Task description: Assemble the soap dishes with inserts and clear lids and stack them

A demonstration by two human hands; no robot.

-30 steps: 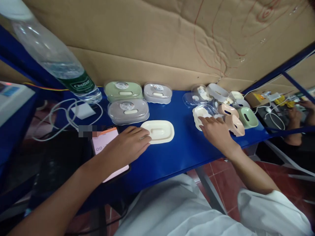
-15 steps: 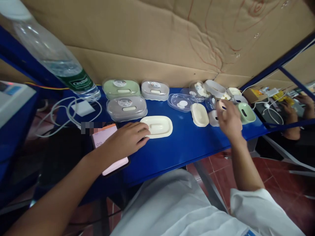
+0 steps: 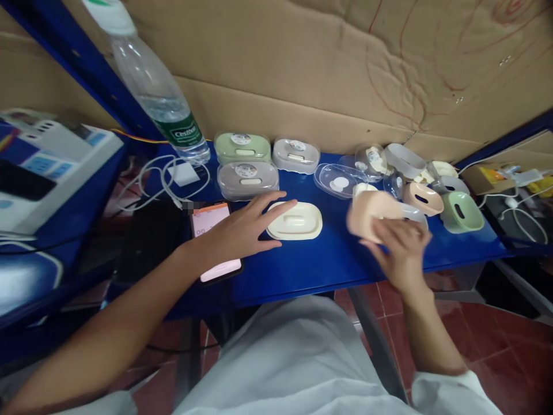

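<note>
A cream oval plastic tray with a raised middle lies on the blue table. My left hand is open with fingers spread, over the tray's left end; whether a fingertip touches it I cannot tell. My right hand grips a peach plastic box, blurred by motion, off the table at the right. Behind it, partly covered, a second cream piece shows. A peach box with a slot and a green slotted box stand to the right.
Lidded boxes, green and grey, stand behind my left hand. Clear lids lie farther right. A phone is under my left wrist. A water bottle and white cable are at the left.
My right hand has lifted the peach box from the group at the right and brought it leftward. My left hand's fingers have spread above the cream tray. The view has shifted left.
</note>
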